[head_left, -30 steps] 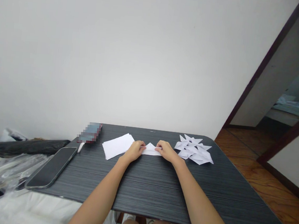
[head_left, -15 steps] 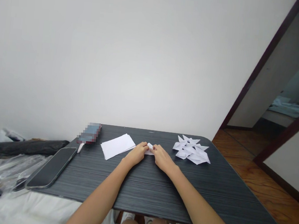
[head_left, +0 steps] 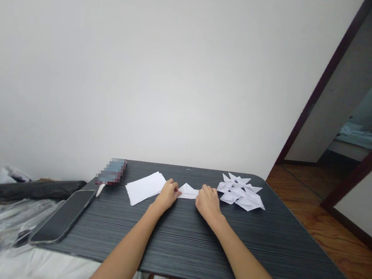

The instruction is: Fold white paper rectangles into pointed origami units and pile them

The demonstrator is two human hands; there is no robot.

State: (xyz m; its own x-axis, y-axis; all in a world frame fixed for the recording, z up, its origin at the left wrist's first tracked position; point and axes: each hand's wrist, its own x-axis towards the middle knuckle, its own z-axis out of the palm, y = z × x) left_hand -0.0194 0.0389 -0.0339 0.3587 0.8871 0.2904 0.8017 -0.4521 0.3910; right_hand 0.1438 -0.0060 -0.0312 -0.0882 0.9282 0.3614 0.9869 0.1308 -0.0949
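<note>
Head view: paper (head_left: 187, 193), white, partly folded with a peak at the far edge, lies on the dark surface (head_left: 183, 240) between the two hands, straight ahead of the person. Left hand (head_left: 169, 194) has its end between thumb and fingers, a light pinch. Right hand (head_left: 208, 201) is curled over the other end, knuckles up; fingertips hidden, so can't tell if that grip is pinching or just pressing. Both ends covered, probably to hold the strip flat and straight; middle left bare, likely so the peak can be watched.

Flat sheets (head_left: 145, 189) sit just beside the left hand, slightly fanned, seemingly for easy reach. Folded pieces (head_left: 241, 195), pointed, overlapping, are grouped near the right hand, likely to keep them apart from the flat ones. Phone (head_left: 63, 216) lies at the left edge, well apart from the hands, presumably out of the way. Pixelated item (head_left: 112, 172) at the far left corner, can't identify.

Pose: both forearms reach forward from the near edge, angled inward, wrists low, hands near the surface, roughly level with each other.
</note>
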